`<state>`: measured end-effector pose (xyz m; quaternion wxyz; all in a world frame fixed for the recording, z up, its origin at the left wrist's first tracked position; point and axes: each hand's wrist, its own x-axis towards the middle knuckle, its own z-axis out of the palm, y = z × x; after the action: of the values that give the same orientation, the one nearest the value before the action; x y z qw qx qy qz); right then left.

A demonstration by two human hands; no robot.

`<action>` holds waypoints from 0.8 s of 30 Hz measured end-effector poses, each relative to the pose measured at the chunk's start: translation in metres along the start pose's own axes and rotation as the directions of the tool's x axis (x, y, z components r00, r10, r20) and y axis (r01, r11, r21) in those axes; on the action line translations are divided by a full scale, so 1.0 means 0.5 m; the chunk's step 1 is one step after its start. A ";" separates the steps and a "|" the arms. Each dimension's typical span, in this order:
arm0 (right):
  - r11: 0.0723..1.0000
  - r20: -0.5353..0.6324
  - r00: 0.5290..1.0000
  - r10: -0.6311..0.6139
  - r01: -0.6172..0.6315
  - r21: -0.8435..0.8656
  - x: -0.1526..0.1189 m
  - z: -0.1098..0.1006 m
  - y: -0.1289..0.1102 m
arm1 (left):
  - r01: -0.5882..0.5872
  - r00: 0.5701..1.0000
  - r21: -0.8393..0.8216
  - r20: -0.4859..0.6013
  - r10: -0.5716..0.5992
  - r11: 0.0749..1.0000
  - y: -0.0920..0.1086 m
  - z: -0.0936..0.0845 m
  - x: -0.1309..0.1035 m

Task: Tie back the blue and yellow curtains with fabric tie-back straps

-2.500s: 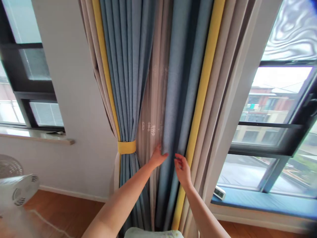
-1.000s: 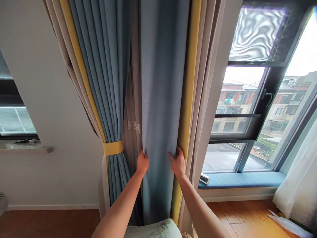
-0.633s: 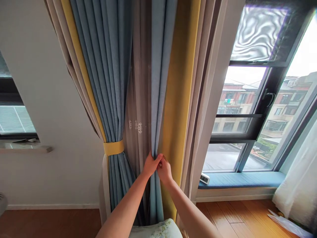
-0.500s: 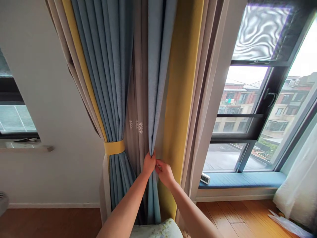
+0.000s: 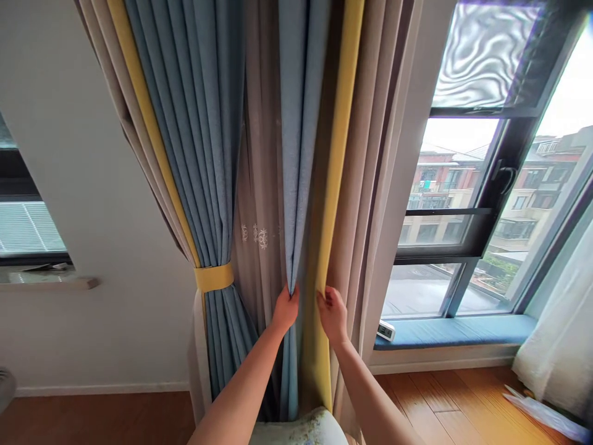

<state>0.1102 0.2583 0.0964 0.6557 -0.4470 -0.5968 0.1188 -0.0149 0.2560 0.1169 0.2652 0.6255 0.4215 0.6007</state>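
My left hand is closed round gathered folds of the right-hand blue curtain, which narrow to a point at the fingers. To its right, my right hand pinches the yellow curtain panel near its edge. A gap separates the two hands. On the left hangs a pleated blue curtain, cinched by a yellow tieback. Between the blue curtains is a pinkish-beige curtain with small white embroidered motifs. More pinkish-beige fabric hangs right of the yellow panel.
A window stands at the right above a blue sill cushion with a small white device. White sheer fabric hangs at far right. A floral-patterned piece of fabric is at the bottom centre. Another window is at left.
My right hand has moved right, away from my left, and now grips the yellow panel, whose edge is folded over. My left hand has shifted slightly right with the blue folds.
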 end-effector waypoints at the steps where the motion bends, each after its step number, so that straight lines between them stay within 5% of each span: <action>1: 1.000 0.068 0.998 -0.013 0.011 0.030 -0.007 0.013 0.003 | -0.021 1.000 -0.014 0.022 0.021 1.000 0.002 0.005 -0.001; 4: 0.990 0.215 0.976 -0.042 0.012 0.138 -0.030 0.043 0.008 | -0.046 0.997 -0.001 0.066 0.046 0.999 0.012 0.021 -0.002; 9: 0.985 0.356 0.931 -0.082 0.021 0.173 -0.043 0.024 0.008 | 0.112 0.992 0.150 -0.067 -0.103 0.982 0.010 0.040 0.011; 12: 0.997 0.027 0.997 -0.074 0.074 0.001 -0.019 -0.023 0.011 | 0.142 0.989 0.197 -0.061 -0.132 0.970 -0.001 0.047 0.018; 15: 0.993 -0.336 0.941 -0.048 0.008 -0.121 0.027 -0.064 0.028 | 0.142 0.990 0.222 -0.035 -0.138 0.965 -0.008 0.051 0.022; 19: 0.988 -0.204 0.975 0.092 -0.115 -0.107 0.075 -0.077 0.060 | 0.142 0.989 0.227 0.008 -0.147 0.964 -0.007 0.054 0.029; 24: 0.978 -0.093 0.988 0.124 -0.137 -0.155 0.048 -0.029 0.072 | 0.090 0.994 0.184 0.047 -0.100 0.979 0.001 0.066 0.039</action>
<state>0.1428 0.2891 0.0882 0.6326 -0.5411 -0.5460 0.0944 0.0161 0.2780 0.1231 0.2470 0.6430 0.4964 0.5284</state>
